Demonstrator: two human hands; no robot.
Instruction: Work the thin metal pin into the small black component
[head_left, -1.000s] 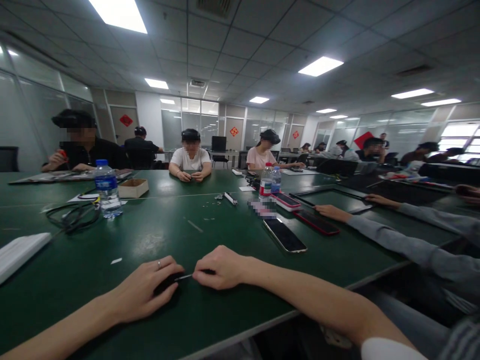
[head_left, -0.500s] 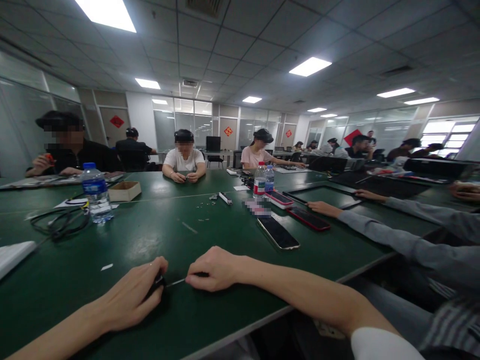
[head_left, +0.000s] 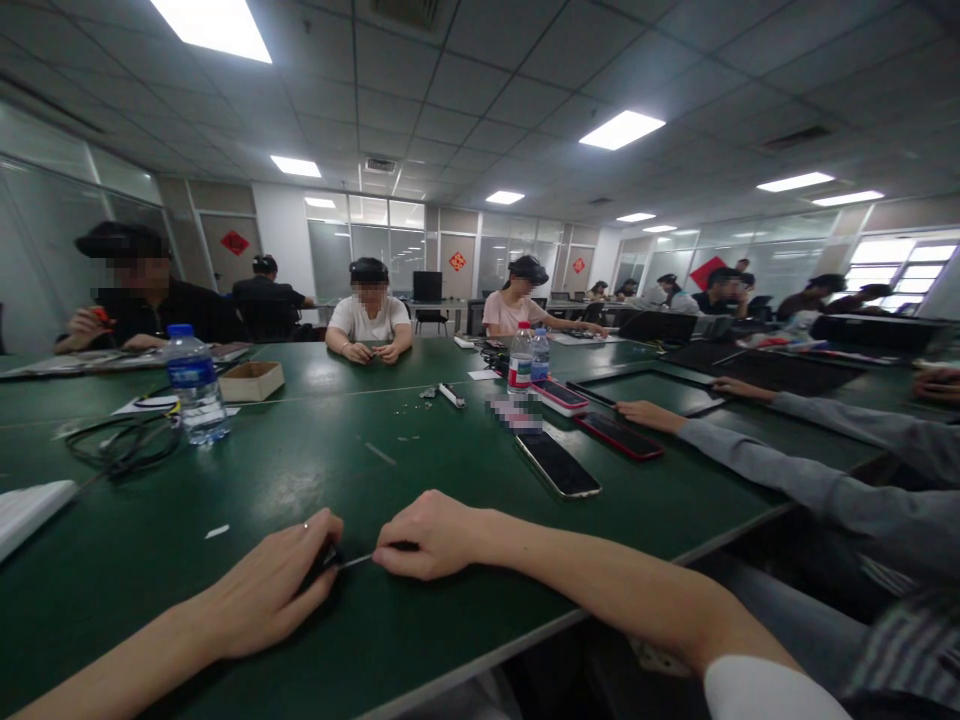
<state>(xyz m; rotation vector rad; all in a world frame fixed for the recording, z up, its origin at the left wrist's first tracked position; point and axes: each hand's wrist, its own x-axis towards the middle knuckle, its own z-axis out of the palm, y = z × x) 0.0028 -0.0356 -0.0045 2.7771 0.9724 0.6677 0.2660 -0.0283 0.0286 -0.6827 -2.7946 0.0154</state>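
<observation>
Near the front of the green table (head_left: 300,480), my left hand (head_left: 277,590) is closed round a small black object (head_left: 328,562), mostly hidden by the fingers. A thin light-coloured strip or rod (head_left: 355,562) runs from that object to my right hand (head_left: 424,540). The thumb and finger of my right hand pinch its other end, and the wrist is bent inward. I cannot make out what kind of thing the black object is. A small white scrap (head_left: 217,531) lies beyond my left hand.
A phone (head_left: 559,464) and a red-edged phone (head_left: 621,436) lie right of centre, near bottles (head_left: 520,362). At left stand a water bottle (head_left: 196,385), a small box (head_left: 252,382) and coiled black cable (head_left: 124,445). A co-worker's hand (head_left: 651,415) rests at right.
My left hand, with the black object, has moved slightly right toward my right hand, and the visible length of the strip is a little shorter. My right hand has stayed nearly still.
</observation>
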